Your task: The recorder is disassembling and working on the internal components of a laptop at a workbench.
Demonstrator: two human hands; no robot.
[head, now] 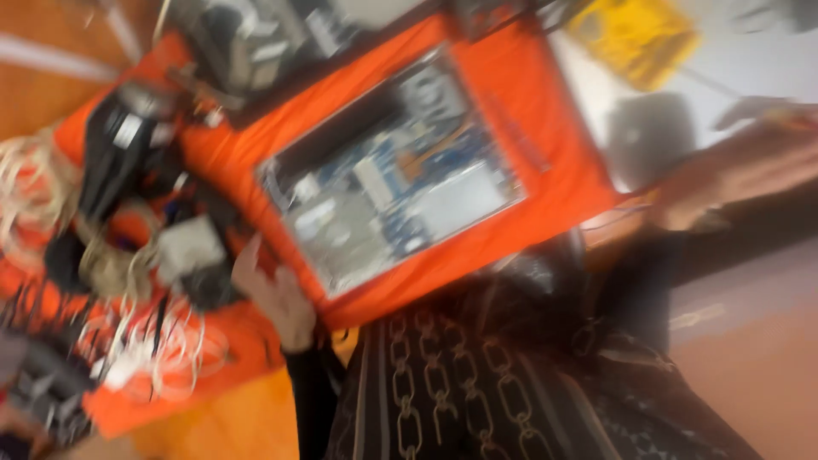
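Motion blur hides fine detail; left hand (281, 302), fingers apart, rests at the near-left edge of the open computer case (396, 170); right hand (741, 166), grip untellable, hovers far right; case looks heavy, rigid, sharp-edged, best held by its outer frame.

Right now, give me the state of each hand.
Left hand: open, fingers spread, holding nothing, beside the opened computer case on the orange cloth.
Right hand: blurred; open or closed cannot be told.

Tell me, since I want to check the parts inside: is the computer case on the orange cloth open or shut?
Open. The computer case has its side panel off, so the blue circuit board and metal parts inside show. The picture is too blurred for finer detail.
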